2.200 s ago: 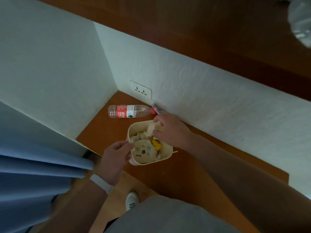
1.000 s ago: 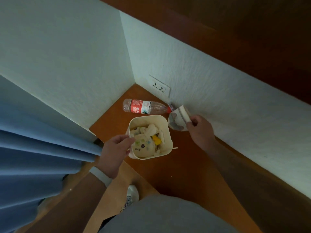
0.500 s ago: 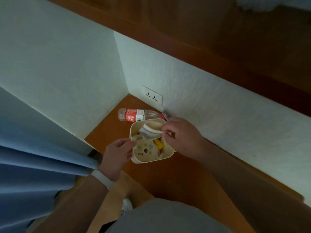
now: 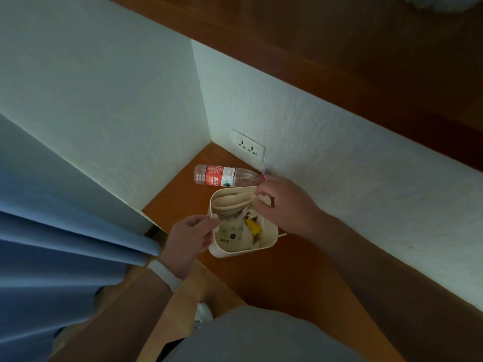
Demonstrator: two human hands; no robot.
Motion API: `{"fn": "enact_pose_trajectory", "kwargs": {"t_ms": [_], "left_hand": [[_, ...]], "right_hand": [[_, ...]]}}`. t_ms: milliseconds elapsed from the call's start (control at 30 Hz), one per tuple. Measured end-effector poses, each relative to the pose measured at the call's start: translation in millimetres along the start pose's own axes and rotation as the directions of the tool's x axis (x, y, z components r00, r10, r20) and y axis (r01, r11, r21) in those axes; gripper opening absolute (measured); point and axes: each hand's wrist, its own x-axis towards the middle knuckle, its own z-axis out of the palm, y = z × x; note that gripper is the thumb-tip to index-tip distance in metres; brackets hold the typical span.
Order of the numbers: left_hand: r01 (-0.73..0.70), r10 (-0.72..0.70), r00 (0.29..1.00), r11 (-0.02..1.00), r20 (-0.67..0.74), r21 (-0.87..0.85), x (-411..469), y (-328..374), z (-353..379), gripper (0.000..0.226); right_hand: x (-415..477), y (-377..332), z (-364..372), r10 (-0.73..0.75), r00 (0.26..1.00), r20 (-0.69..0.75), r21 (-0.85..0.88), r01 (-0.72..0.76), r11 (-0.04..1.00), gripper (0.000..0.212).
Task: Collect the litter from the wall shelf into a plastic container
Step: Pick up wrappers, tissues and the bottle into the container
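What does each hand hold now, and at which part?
The left hand grips the cream plastic container by its near-left rim. The right hand pinches a pale wrapper by its edge, over the container.

White wall socket low in the corner, blue curtain at left, white shoe below

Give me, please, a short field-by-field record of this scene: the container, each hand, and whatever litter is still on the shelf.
container: cream plastic container on the wooden shelf, nearly full of crumpled wrappers
left hand: left hand grips the container's near-left rim
right hand: right hand over the far rim, pushing a folded cup-like piece inside
left on shelf: plastic bottle lying on its side behind the container, below the wall socket
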Motion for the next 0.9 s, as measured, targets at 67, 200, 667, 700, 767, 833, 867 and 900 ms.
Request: {"fn": "enact_pose_trajectory", "kwargs": {"t_ms": [67, 200, 667, 700, 767, 833, 867, 900], "left_hand": [[-0.008, 0.008, 1.0, 1.0, -0.01, -0.004, 2, 3, 1, 0.017], [-0.011, 0.01, 1.0, 1.0, -0.02, -0.022, 8, 6, 0, 0.019], [-0.006, 0.008, 0.996, 1.0, -0.091, 0.024, 14, 4, -21, 0.017], [-0.008, 0.01, 0.996, 1.0, -0.087, 0.028, 15, 3, -23, 0.018], [-0.013, 0.015, 0.997, 0.999, -0.078, 0.029, 16, 3, -26, 0.017], [-0.023, 0.025, 0.998, 0.999, -0.062, 0.028, 15, 6, -28, 0.015], [-0.03, 0.031, 0.998, 0.999, -0.053, 0.027, 15, 7, -29, 0.014], [-0.034, 0.035, 0.998, 0.999, -0.044, 0.024, 15, 7, -31, 0.014]], "right_hand": [[0, 19, 0, 0.118, 0.992, -0.036, 0.016, -0.117, 0.993, 0.018], [6, 71, 22, 0.353, 0.935, -0.027, -0.05, -0.354, 0.934, 0.017], [20, 124, 108, 0.501, 0.846, 0.182, -0.252, -0.453, 0.855, 0.022], [20, 122, 110, 0.508, 0.834, 0.213, -0.25, -0.456, 0.854, 0.018], [16, 120, 114, 0.519, 0.814, 0.262, -0.269, -0.455, 0.849, 0.011], [9, 116, 116, 0.539, 0.797, 0.273, -0.289, -0.467, 0.836, 0.012], [6, 112, 115, 0.55, 0.789, 0.273, -0.291, -0.477, 0.829, 0.012], [2, 109, 113, 0.561, 0.782, 0.271, -0.288, -0.49, 0.823, 0.012]]}}
